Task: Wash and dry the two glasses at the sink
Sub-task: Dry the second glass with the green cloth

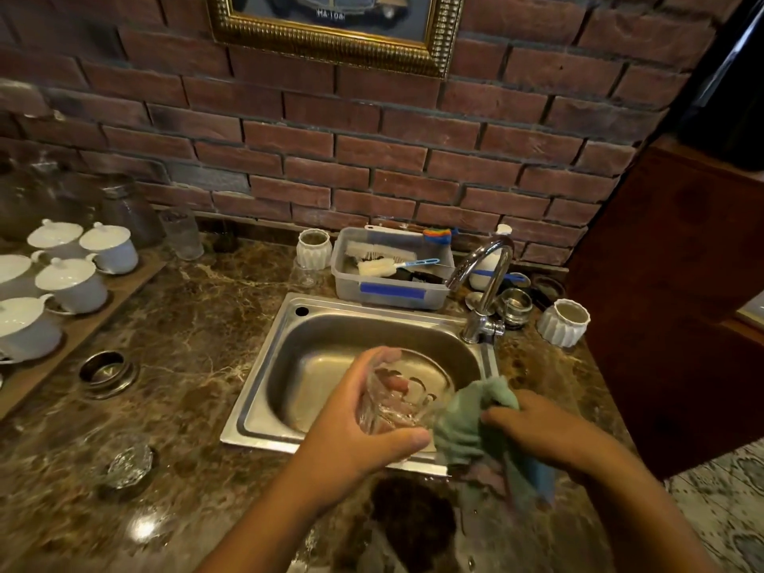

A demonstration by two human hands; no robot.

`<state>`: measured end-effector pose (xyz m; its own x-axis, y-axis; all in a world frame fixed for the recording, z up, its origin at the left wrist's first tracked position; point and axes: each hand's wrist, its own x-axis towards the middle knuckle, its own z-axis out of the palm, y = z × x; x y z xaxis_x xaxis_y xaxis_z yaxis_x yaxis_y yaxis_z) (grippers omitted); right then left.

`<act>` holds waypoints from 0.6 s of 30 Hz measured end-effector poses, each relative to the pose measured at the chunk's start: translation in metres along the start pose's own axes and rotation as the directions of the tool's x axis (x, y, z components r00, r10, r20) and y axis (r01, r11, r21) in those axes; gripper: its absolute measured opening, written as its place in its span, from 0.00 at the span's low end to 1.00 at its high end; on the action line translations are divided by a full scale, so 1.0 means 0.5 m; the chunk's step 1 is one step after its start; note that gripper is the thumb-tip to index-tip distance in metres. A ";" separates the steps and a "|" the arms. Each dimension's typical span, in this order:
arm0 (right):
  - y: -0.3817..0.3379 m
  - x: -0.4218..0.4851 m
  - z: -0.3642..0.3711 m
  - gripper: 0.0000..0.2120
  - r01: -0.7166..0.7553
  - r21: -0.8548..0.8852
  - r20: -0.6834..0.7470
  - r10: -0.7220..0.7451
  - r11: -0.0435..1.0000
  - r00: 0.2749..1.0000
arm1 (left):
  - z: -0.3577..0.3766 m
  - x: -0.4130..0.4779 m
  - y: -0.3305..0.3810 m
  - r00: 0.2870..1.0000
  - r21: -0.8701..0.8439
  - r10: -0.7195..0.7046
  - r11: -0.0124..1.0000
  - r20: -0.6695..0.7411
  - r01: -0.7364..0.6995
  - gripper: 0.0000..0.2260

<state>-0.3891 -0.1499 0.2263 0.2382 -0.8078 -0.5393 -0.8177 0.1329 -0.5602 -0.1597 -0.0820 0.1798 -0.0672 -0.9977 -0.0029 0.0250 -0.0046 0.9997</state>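
The left hand [351, 432] grips a clear ribbed drinking glass [397, 401], which is tipped on its side above the front right part of the stainless steel sink basin [322, 366]. The thumb lies along the near wall, and the fingers curl round the far wall (they show through the glass). The right hand [541, 428] holds a bunched pale green cloth [467, 423], its fingers closed into the folds. The cloth touches the right end of the glass. Whether it reaches inside cannot be told.

A second clear cut-pattern glass [126, 465] stands upright on the brown marble counter [186, 324], well left of the sink. A curved chrome tap [490, 275] rises at the sink's back right corner. Behind the sink, against the red brick wall [372, 138], sits a translucent plastic tub [392, 291] with brushes in it. Lidded white porcelain cups [74, 283] stand on a wooden board at the far left.
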 end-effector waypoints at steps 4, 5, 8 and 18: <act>-0.021 -0.008 0.010 0.08 0.082 0.215 -0.003 -0.083 0.973 0.997 | 0.026 -0.002 -0.015 0.994 -0.018 -0.035 0.999 0.101 0.037 0.32; -0.023 -0.009 0.010 0.09 0.086 0.347 0.008 -0.095 0.934 0.995 | 0.032 -0.001 -0.017 0.991 -0.036 -0.045 0.998 0.128 0.049 0.31; -0.021 -0.014 0.001 0.14 0.091 0.580 0.119 -0.195 0.809 0.974 | 0.038 -0.001 -0.021 0.985 -0.049 -0.055 0.997 0.165 0.064 0.28; -0.005 -0.015 -0.037 0.14 0.157 0.807 -0.025 -0.233 0.570 0.972 | -0.001 -0.002 -0.059 0.966 -0.072 -0.243 0.966 0.086 0.249 0.30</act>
<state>-0.3986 -0.1549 0.2434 0.4086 -0.8307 -0.3780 -0.0054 0.4120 -0.9112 -0.1598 -0.0811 0.1503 -0.1568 -0.9572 -0.2432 0.0792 -0.2577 0.9630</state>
